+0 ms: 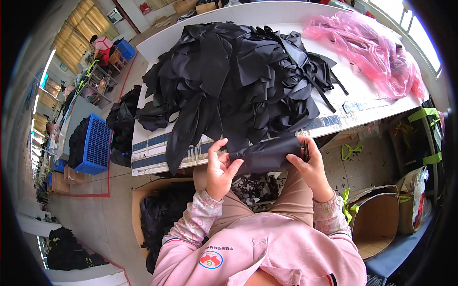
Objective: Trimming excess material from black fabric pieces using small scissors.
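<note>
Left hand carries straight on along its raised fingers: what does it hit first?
Left hand: likely the near side of the black fabric pile. Depth is unclear in this single view, so the table's near edge might come first.

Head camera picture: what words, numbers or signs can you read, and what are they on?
Pink shirt: one short line of dark characters; I don't copy out printed words.
Oval badge on the shirt, blue-ringed with red inside: a green letter-like mark, not copied either.
Table edge: worn strips; any print is too blurred to read.
Black piece: any marks are too small to read.
</note>
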{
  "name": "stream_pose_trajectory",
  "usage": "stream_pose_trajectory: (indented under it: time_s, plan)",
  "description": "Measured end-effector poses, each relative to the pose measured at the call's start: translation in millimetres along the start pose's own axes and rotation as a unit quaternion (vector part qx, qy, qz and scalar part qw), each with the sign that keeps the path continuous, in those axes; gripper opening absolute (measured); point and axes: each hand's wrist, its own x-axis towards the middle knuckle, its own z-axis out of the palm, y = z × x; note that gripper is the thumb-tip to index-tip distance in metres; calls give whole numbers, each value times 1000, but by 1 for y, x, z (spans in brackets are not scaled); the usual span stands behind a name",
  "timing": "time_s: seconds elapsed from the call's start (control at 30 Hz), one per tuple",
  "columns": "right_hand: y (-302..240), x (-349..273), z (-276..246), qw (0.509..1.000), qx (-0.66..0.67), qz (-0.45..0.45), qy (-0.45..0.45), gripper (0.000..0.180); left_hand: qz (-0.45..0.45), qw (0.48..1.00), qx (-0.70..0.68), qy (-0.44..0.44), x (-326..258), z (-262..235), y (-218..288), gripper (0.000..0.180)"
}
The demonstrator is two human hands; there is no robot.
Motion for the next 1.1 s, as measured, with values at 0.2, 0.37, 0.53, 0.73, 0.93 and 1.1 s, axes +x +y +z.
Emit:
stream_pose_trajectory:
  time_s: [0.2,0.37,0.53,0.73,0.93,1.1]
  plan:
    - [2,-4,-12,996,-70,41,35,41,-63,987,-12,-149,-13,0,-2,84]
    - [6,-11,-14,995,-87,39,25,39,-28,991,105,-81,-12,-1,0,67]
    - [12,-13,-12,946,-286,-127,80,34,-21,970,232,-70,-8,-3,3,35]
    - [-38,-21,35,958,-199,-194,-63,40,-53,976,187,-94,-7,-2,0,29]
    - [-18,-17,53,933,-290,-172,-125,24,-36,983,154,-95,-8,6,7,25]
    - [-17,-14,54,939,-265,-186,-116,16,31,963,252,-91,-10,5,17,23]
